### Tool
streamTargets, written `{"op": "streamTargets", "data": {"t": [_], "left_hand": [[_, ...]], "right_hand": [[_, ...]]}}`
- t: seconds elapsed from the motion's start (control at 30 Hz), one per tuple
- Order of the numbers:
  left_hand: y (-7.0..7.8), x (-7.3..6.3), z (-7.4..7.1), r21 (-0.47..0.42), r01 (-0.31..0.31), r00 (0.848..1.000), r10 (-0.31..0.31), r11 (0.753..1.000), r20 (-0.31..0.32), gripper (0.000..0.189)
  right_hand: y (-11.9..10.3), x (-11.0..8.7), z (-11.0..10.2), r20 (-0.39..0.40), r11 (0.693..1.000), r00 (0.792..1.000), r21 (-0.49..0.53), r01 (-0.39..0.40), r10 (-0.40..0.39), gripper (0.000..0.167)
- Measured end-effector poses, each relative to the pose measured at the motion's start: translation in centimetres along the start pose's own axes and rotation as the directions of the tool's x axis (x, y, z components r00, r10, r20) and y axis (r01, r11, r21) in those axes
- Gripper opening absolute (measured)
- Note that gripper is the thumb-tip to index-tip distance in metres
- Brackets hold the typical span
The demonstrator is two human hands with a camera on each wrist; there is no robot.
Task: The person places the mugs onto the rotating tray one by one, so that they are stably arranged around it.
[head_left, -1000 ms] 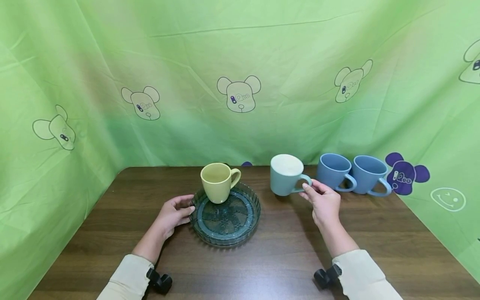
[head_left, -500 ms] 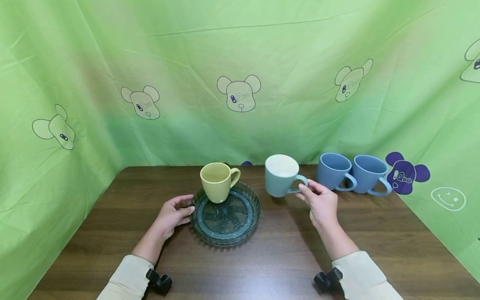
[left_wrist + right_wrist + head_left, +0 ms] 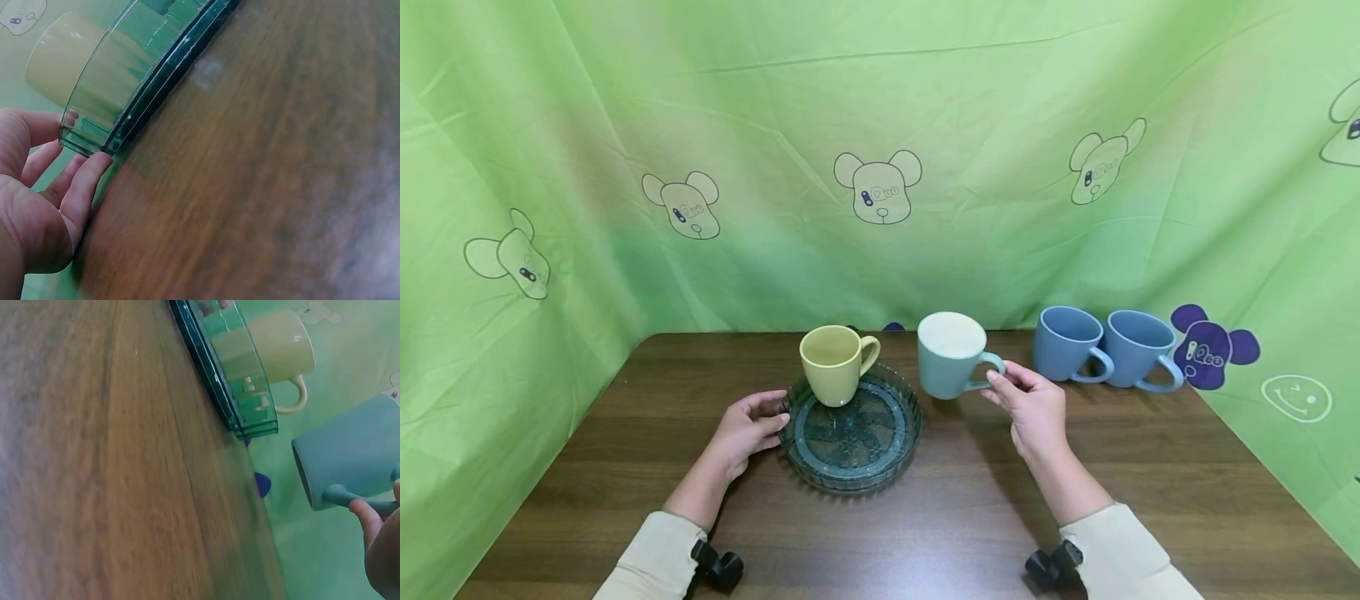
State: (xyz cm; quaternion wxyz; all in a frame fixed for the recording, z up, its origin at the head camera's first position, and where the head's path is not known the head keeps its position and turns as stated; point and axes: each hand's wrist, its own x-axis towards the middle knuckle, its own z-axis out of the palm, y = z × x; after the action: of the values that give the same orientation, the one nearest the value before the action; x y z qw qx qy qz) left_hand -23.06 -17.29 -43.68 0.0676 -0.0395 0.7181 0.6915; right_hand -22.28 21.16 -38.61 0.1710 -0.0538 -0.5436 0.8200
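In the head view, my left hand [image 3: 748, 433] holds the left side of a round, fluted, clear green glass dish [image 3: 850, 479], its thumb and fingers at the wall. A yellow mug [image 3: 831, 371] stands upright in the back left part of this dish, handle to the right. With thumb and fingers, my right hand [image 3: 1036, 408] pinches the handle of a teal mug [image 3: 943, 371] with a white inside. The teal mug hangs upright right of the dish, and the right wrist view shows its base [image 3: 303, 475] clear of the table.
Two blue mugs [image 3: 1067, 346] stand side by side at the back right of the brown wooden table [image 3: 880, 558], handles to the right. Behind the table's back edge hangs a green cloth [image 3: 775, 275] printed with bear heads.
My right hand has carried the teal mug leftward, closer to the dish, and slightly toward me. The left hand, dish and yellow mug have stayed in place.
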Motion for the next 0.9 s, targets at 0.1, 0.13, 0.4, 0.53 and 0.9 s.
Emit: {"op": "streamTargets", "data": {"t": [0.1,0.13,0.4,0.53,0.9], "left_hand": [[0.0,-0.1,0.0,-0.003,-0.003,1.0,0.003,1.0,-0.001,0.046],[0.0,-0.1,0.0,-0.005,-0.002,1.0,0.002,1.0,-0.001,0.046],[0.0,-0.2,0.1,-0.01,0.005,1.0,-0.005,1.0,-0.006,0.045],[0.0,-0.2,0.1,-0.009,0.006,1.0,-0.006,1.0,-0.008,0.045],[0.1,-0.4,0.2,-0.015,0.01,1.0,-0.01,1.0,-0.006,0.045]], "right_hand": [[0.0,-0.2,0.3,0.008,1.0,1.0,0.002,-0.005,0.005,0.031],[0.0,-0.3,0.4,0.008,1.0,1.0,-0.003,-0.008,0.008,0.032],[-0.1,-0.7,1.4,0.029,1.0,0.999,-0.011,-0.022,0.023,0.033],[0.0,-0.9,1.9,0.038,0.999,0.999,-0.017,-0.034,0.034,0.031],[0.1,-1.1,3.0,0.06,0.997,0.996,-0.056,-0.056,0.059,0.032]]}}
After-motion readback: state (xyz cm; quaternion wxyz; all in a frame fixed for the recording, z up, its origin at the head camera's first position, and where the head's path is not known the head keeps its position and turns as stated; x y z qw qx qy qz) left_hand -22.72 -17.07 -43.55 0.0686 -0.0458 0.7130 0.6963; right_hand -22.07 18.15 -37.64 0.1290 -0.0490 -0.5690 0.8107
